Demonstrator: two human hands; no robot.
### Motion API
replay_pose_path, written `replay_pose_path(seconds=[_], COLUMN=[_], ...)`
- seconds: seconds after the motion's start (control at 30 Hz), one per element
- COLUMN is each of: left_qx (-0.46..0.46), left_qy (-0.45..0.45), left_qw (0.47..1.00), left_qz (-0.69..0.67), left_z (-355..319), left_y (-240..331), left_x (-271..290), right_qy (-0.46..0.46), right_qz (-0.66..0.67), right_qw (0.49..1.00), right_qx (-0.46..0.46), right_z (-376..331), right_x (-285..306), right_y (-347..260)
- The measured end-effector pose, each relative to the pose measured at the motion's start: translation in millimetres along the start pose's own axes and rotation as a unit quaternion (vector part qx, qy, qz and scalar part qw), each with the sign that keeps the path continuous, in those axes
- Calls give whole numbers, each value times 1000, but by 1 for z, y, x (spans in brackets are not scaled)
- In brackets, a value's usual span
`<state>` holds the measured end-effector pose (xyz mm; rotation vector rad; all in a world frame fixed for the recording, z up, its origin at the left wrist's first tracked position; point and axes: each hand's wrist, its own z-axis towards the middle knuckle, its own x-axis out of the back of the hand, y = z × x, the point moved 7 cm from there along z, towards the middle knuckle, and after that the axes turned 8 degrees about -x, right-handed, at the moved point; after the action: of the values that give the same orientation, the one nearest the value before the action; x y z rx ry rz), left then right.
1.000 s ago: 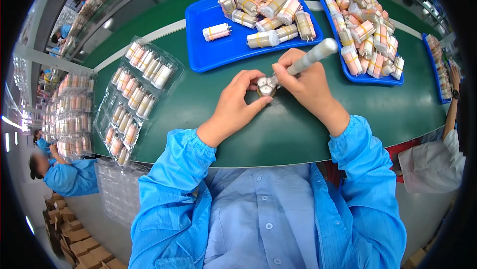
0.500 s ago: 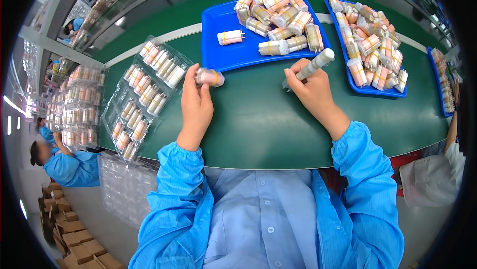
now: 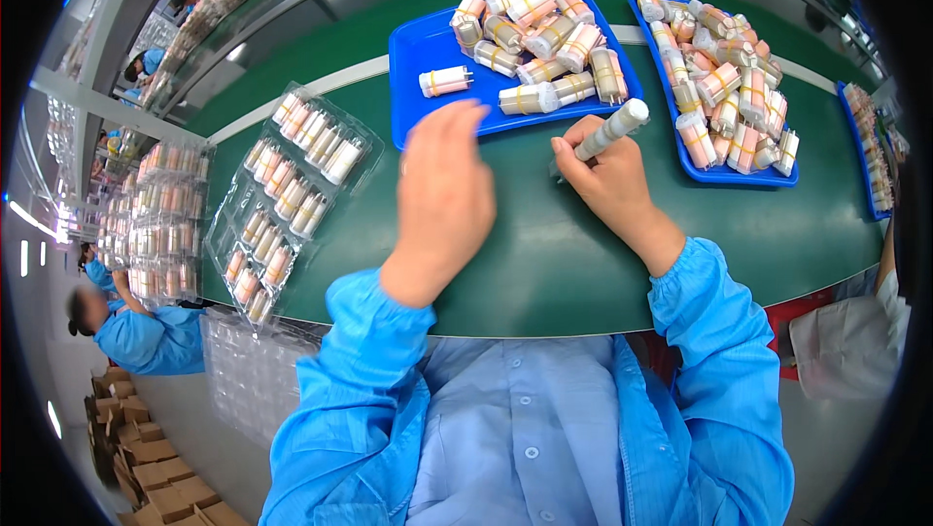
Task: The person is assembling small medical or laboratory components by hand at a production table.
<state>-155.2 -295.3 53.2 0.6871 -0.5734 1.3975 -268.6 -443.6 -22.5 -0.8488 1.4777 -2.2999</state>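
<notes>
My left hand (image 3: 445,200) is blurred, its back showing and its fingers reaching toward the near edge of the blue tray (image 3: 413,122). Whether anything sits under its palm is hidden. A single pink-and-white cylinder (image 3: 445,82) with a yellow band and thin prongs lies apart in that tray, just beyond the fingertips. Many similar pink or grey-beige banded cylinders (image 3: 549,37) are heaped to its right. My right hand (image 3: 612,176) is closed around a thick whitish marker pen (image 3: 622,122), held tilted with its lower end toward the green tabletop (image 3: 525,263).
A clear blister tray (image 3: 219,225) with rows of cylinders lies at left, beside stacked filled trays (image 3: 160,220). A second blue tray (image 3: 714,174) heaped with cylinders stands at right. Empty clear trays (image 3: 253,370) sit below the table's left edge. A co-worker (image 3: 146,332) is at far left.
My left hand, which held a banded cylinder, has turned palm-down and moved right toward the blue tray; that cylinder no longer shows in it. My right hand keeps the marker pen nearly still.
</notes>
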Motion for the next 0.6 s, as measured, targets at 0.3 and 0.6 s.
replay_pose_path(seconds=[0.3, 0.6], left_qx=[58, 49], left_qy=[-90, -32], left_qw=[990, 993], left_qz=[-96, -99], left_z=[23, 26], left_y=[-34, -13], left_x=[-100, -29], right_qy=[53, 75], right_qz=[8, -3], right_qw=[999, 996], right_qx=[11, 50], right_z=[8, 8], right_x=[19, 36], right_y=[-5, -18])
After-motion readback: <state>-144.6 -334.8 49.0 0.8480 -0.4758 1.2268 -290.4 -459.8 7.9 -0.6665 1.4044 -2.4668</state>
